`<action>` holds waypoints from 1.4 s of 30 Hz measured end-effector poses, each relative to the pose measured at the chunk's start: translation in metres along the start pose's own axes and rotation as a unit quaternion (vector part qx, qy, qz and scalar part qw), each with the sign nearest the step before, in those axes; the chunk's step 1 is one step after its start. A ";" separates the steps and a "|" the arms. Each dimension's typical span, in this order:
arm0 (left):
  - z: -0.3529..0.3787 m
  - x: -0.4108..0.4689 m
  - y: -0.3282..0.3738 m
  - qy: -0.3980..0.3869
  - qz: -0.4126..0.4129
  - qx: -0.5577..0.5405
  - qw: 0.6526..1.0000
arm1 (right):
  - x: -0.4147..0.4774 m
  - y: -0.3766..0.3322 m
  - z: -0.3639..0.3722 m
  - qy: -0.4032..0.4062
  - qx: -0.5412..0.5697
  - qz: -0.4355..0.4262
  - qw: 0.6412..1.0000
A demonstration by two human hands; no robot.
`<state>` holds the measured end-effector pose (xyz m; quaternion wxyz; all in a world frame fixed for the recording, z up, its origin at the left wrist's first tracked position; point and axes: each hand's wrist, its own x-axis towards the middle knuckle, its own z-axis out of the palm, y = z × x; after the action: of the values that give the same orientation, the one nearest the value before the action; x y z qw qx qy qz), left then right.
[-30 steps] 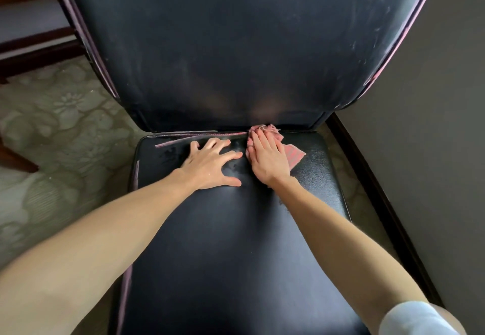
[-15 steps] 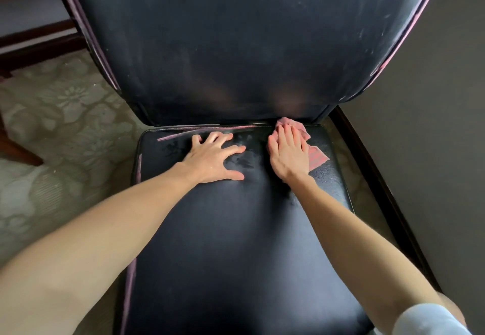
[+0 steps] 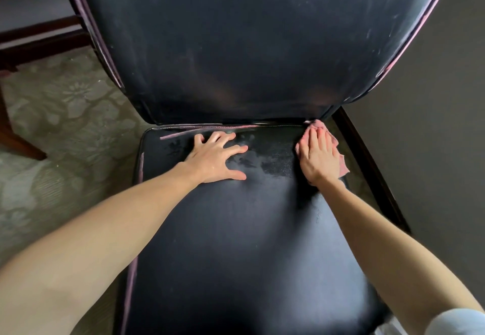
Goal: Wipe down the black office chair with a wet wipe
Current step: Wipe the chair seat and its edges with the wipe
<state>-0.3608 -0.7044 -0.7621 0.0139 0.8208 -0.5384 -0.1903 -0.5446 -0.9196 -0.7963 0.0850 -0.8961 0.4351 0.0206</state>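
Observation:
The black chair fills the head view, its seat [image 3: 236, 242] below and its tall backrest [image 3: 249, 46] above, both with worn pinkish edges. A pink wipe [image 3: 341, 162] lies at the seat's back right corner. My right hand [image 3: 319, 155] presses flat on it with straight fingers, so only its edges show. Fingers spread, my left hand [image 3: 216, 157] rests flat on the rear left part of the seat. A damp, mottled patch [image 3: 267, 160] lies between the two hands.
Patterned greenish carpet [image 3: 65, 130] lies to the left of the chair. Dark wooden furniture legs and rails [image 3: 31, 43] stand at the upper left. A dark wall [image 3: 433, 137] with a dark baseboard [image 3: 372, 169] runs close along the chair's right side.
My right hand has slid the wipe to the right along the back of the seat, from the middle to the right corner. The left hand has stayed in place.

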 end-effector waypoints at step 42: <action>-0.006 -0.029 -0.027 -0.005 -0.034 0.015 0.999 | -0.013 -0.132 0.021 0.010 0.024 -0.209 0.978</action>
<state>-0.3451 -0.6682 -0.7538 -0.0078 0.8376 -0.5132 -0.1868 -0.4482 -0.8258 -0.7978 0.1050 -0.9651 0.2393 -0.0172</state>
